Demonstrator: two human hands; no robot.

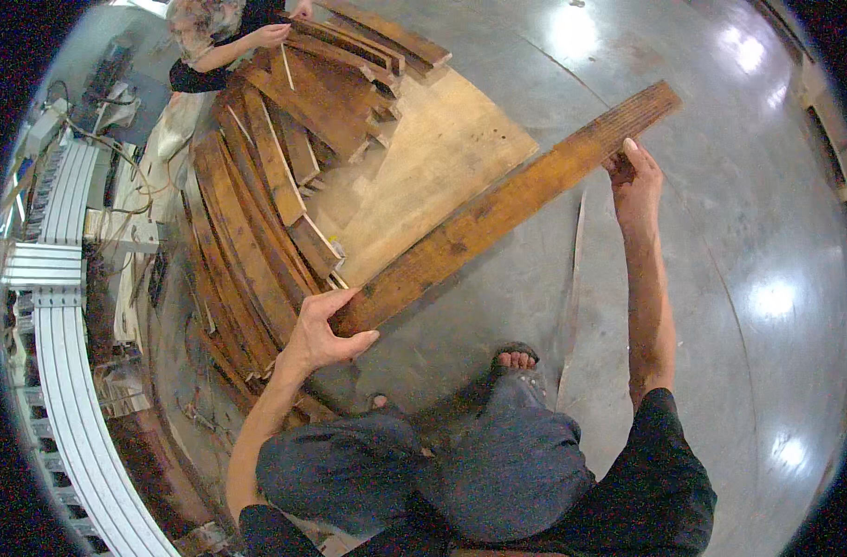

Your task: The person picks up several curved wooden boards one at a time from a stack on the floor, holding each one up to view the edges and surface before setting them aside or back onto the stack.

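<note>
A long brown wooden plank [497, 213] slants across the middle, from near left to far right, held up in both hands. My left hand [321, 336] grips its near end, the thumb below the end and the fingers over the upper edge. Toward the far end, my right hand [639, 176] holds the plank's lower right edge, thumb on the upper face and the other fingers partly hidden. Beneath and beyond the plank lies a pale plywood sheet [442, 139]. Just left of my left hand are stacked brown planks [247, 241].
A co-worker's hand [273, 35] is at more planks [349, 51] at the far left. Along the left side runs a metal roller conveyor [71, 399] with cables [131, 162] near it. Grey floor [720, 278] stretches to the right. My sandalled foot [518, 358] rests on it.
</note>
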